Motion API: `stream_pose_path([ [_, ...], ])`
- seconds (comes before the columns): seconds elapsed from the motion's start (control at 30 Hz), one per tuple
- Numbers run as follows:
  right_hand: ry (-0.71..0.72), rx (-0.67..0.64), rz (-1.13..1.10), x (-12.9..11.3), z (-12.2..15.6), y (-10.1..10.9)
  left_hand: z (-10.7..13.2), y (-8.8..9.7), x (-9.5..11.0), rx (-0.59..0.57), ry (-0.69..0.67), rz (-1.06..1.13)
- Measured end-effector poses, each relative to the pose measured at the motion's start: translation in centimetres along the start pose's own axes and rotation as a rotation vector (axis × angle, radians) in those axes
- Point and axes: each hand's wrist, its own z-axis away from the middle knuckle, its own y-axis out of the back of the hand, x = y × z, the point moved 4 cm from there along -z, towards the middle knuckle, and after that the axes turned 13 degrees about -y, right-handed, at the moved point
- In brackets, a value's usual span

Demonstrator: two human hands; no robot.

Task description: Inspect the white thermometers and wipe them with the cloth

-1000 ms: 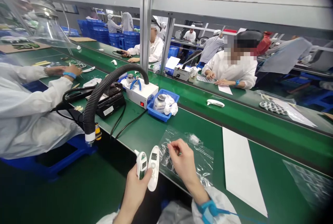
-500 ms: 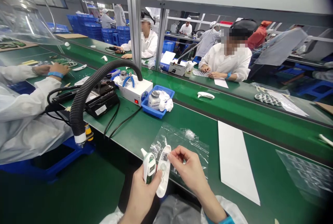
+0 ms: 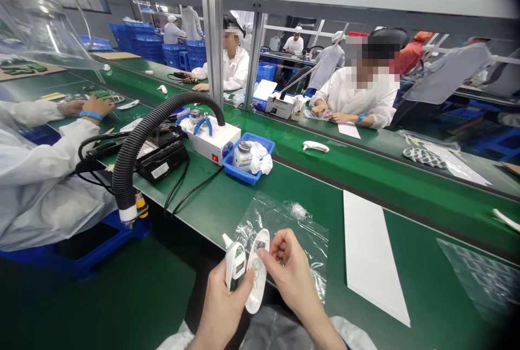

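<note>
In my left hand (image 3: 223, 298) are two parts side by side. One is a white ear thermometer body (image 3: 234, 263) with a pointed tip and a small window, standing upright. The other is a long white shell half (image 3: 255, 290), its hollow inner side facing me. My left thumb presses on the shell's left edge. At the shell's upper end, by a small rectangular window, my right hand (image 3: 290, 269) is pinched, thumb against the inner face. Anything between those fingertips is hidden. Below and behind my hands, a clear plastic bag (image 3: 280, 212) lies on the green bench.
White paper (image 3: 374, 258) lies to the right, with a clear blister-like sheet (image 3: 479, 274) beyond it. A blue tray (image 3: 239, 174) holds a jar and tissue. A black hose (image 3: 122, 171) arches at left. White shells (image 3: 316, 146) sit on the green belt. Co-workers sit left and opposite.
My right thumb has come down slightly onto the shell, and the right fingers are curled closer. Shells on the belt have shifted a little to the left. The view has shifted slightly.
</note>
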Motion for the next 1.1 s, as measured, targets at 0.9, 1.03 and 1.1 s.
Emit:
stream_pose_path([
  [0.9,-0.466,-0.621,-0.297,5.1,-4.0,-28.6,-3.5,19.3,-7.9,0.810,0.096,0.577],
  [1.03,-0.446,-0.593,-0.305,4.8,-4.0,-27.8,-3.8,18.7,-7.7,0.785,0.089,0.583],
  [1.1,-0.441,-0.604,-0.295,4.2,-3.8,-28.8,-3.7,19.6,-7.7,0.833,0.081,0.585],
])
